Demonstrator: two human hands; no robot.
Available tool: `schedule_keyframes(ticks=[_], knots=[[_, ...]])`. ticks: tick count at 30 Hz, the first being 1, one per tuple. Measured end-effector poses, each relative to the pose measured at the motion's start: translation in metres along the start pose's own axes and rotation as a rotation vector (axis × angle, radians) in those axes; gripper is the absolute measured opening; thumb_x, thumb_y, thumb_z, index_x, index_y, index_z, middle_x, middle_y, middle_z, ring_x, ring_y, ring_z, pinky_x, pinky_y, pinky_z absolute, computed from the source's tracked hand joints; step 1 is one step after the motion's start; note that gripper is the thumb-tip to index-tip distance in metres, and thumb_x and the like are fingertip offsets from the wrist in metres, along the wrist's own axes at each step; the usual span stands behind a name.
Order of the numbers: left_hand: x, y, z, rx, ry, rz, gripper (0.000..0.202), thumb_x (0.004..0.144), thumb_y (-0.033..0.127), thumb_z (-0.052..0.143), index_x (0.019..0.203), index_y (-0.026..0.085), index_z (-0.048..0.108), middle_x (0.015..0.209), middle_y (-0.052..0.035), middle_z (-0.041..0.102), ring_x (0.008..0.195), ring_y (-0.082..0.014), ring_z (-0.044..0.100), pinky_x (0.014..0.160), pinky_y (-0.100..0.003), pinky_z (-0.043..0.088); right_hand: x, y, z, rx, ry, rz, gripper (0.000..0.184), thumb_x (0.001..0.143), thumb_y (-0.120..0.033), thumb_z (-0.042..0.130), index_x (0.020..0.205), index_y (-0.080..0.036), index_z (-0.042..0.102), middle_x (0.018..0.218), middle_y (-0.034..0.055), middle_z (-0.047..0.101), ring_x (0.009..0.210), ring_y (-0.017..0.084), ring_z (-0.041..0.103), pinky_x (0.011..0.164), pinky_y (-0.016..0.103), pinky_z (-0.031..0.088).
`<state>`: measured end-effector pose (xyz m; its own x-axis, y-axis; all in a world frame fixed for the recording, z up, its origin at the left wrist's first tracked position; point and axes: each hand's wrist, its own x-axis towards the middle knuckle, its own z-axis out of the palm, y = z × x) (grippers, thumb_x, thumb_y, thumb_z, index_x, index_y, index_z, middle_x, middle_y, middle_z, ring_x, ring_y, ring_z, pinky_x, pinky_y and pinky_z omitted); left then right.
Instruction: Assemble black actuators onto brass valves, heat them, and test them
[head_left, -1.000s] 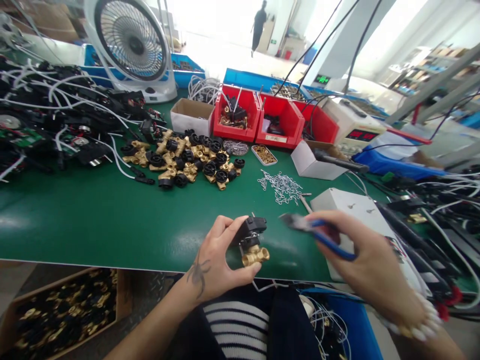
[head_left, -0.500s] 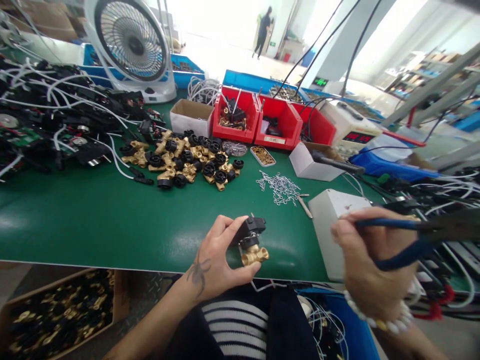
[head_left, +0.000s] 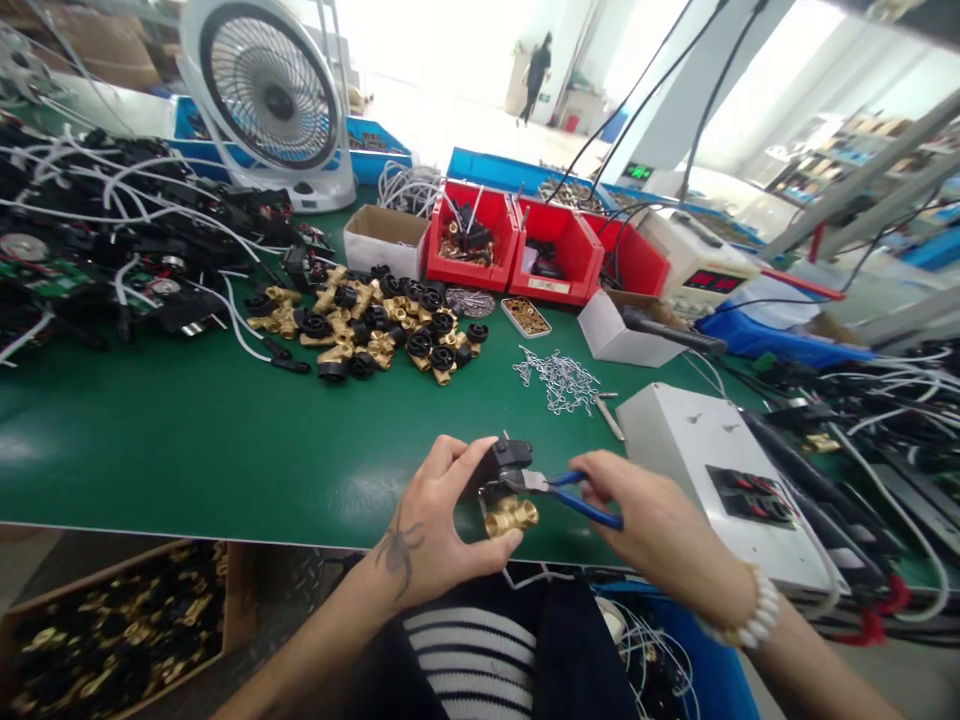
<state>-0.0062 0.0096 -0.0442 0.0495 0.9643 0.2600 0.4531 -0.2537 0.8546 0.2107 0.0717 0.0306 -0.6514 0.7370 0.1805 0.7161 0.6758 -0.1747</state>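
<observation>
At the near edge of a green workbench [head_left: 187, 440], the left hand [head_left: 439, 525] pinches a brass-and-black valve [head_left: 506, 495] between thumb and fingers while the right hand [head_left: 645, 520] squeezes blue-handled pliers [head_left: 559, 488], their nose touching the valve's black top from 3 o'clock. A heap of loose brass valves [head_left: 367, 325] lies at 11 o'clock from the hands and a scatter of wire clips [head_left: 559, 378] at 1 o'clock, with a white box [head_left: 697, 450] just beside the right hand. Farther back stand red bins [head_left: 551, 255] at 12 o'clock and a white fan [head_left: 270, 95] at 11 o'clock.
</observation>
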Motion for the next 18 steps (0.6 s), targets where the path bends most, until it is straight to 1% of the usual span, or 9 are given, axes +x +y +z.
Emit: schedule_keyframes(ticks=[1, 5, 6, 9, 11, 12, 15, 16, 18], knots=[[0.0001, -0.0002, -0.0001, -0.003, 0.002, 0.002, 0.066, 0.07, 0.031, 0.071, 0.131, 0.022, 0.048, 0.107, -0.0049, 0.05, 0.097, -0.02, 0.056, 0.088, -0.036, 0.053, 0.0005, 0.0006, -0.0018, 0.051, 0.068, 0.034, 0.009, 0.089, -0.021, 0.05, 0.093, -0.022, 0.058, 0.071, 0.0009, 0.06, 0.057, 0.015, 0.057, 0.052, 0.027, 0.046], [0.0002, -0.0009, 0.0, 0.007, 0.004, 0.016, 0.068, 0.07, 0.032, 0.072, 0.133, 0.022, 0.046, 0.109, -0.0052, 0.05, 0.098, -0.0202, 0.055, 0.089, -0.037, 0.052, 0.0013, -0.0004, -0.0033, 0.274, 0.631, 0.237, 0.007, 0.088, -0.024, 0.058, 0.094, -0.023, 0.055, 0.079, 0.001, 0.058, 0.064, 0.015, 0.057, 0.058, 0.028, 0.047], [0.0002, -0.0009, 0.0, 0.009, 0.005, 0.016, 0.069, 0.07, 0.032, 0.072, 0.133, 0.021, 0.046, 0.109, -0.0052, 0.05, 0.097, -0.0201, 0.055, 0.089, -0.036, 0.052, 0.0016, -0.001, -0.0016, 0.28, 0.612, 0.215, 0.005, 0.088, -0.023, 0.057, 0.091, -0.023, 0.054, 0.076, 0.0004, 0.057, 0.061, 0.015, 0.056, 0.056, 0.027, 0.046], [-0.0001, -0.0003, 0.0003, 0.01, 0.005, 0.008, 0.067, 0.07, 0.031, 0.072, 0.132, 0.021, 0.047, 0.108, -0.005, 0.049, 0.096, -0.0196, 0.056, 0.089, -0.035, 0.052, 0.0029, -0.0011, 0.001, 0.181, 0.122, 0.029, 0.006, 0.086, -0.019, 0.05, 0.086, -0.022, 0.056, 0.063, -0.001, 0.054, 0.049, 0.014, 0.051, 0.045, 0.026, 0.04], [0.0, 0.0003, 0.0006, 0.008, 0.006, 0.009, 0.067, 0.07, 0.031, 0.071, 0.132, 0.021, 0.048, 0.107, -0.0047, 0.049, 0.096, -0.0193, 0.056, 0.088, -0.034, 0.052, 0.0029, 0.0, -0.0023, 0.141, -0.017, -0.003, 0.01, 0.086, -0.019, 0.049, 0.088, -0.021, 0.059, 0.066, 0.0007, 0.058, 0.051, 0.015, 0.053, 0.047, 0.026, 0.041], [0.0001, 0.0006, 0.0008, 0.006, 0.007, 0.012, 0.067, 0.07, 0.031, 0.071, 0.132, 0.021, 0.047, 0.107, -0.0046, 0.049, 0.096, -0.0192, 0.055, 0.088, -0.034, 0.052, 0.0025, 0.0004, -0.0046, 0.153, 0.065, 0.03, 0.01, 0.087, -0.019, 0.05, 0.09, -0.021, 0.059, 0.07, 0.0015, 0.06, 0.056, 0.015, 0.056, 0.052, 0.027, 0.044], [0.001, 0.0012, 0.0012, 0.004, 0.005, 0.01, 0.067, 0.07, 0.03, 0.072, 0.132, 0.021, 0.048, 0.107, -0.0045, 0.049, 0.096, -0.0191, 0.055, 0.087, -0.034, 0.052, 0.0006, 0.0002, -0.0072, 0.248, 0.533, 0.198, 0.007, 0.088, -0.023, 0.057, 0.095, -0.023, 0.055, 0.084, 0.0024, 0.061, 0.07, 0.017, 0.059, 0.065, 0.029, 0.049], [0.0013, 0.0012, 0.0012, 0.006, 0.002, 0.005, 0.067, 0.07, 0.03, 0.072, 0.132, 0.02, 0.048, 0.107, -0.0046, 0.049, 0.096, -0.0193, 0.055, 0.087, -0.034, 0.052, 0.0004, -0.0002, -0.0059, 0.251, 0.572, 0.215, 0.006, 0.089, -0.022, 0.056, 0.094, -0.023, 0.054, 0.083, 0.002, 0.06, 0.069, 0.016, 0.059, 0.063, 0.029, 0.048], [0.0016, 0.0012, 0.0009, 0.01, -0.003, 0.0, 0.067, 0.07, 0.031, 0.072, 0.132, 0.02, 0.048, 0.107, -0.0049, 0.049, 0.097, -0.0196, 0.055, 0.088, -0.035, 0.052, 0.0011, -0.0007, -0.002, 0.196, 0.359, 0.157, 0.005, 0.088, -0.018, 0.051, 0.088, -0.023, 0.053, 0.074, 0.0008, 0.058, 0.059, 0.016, 0.056, 0.055, 0.027, 0.045]])
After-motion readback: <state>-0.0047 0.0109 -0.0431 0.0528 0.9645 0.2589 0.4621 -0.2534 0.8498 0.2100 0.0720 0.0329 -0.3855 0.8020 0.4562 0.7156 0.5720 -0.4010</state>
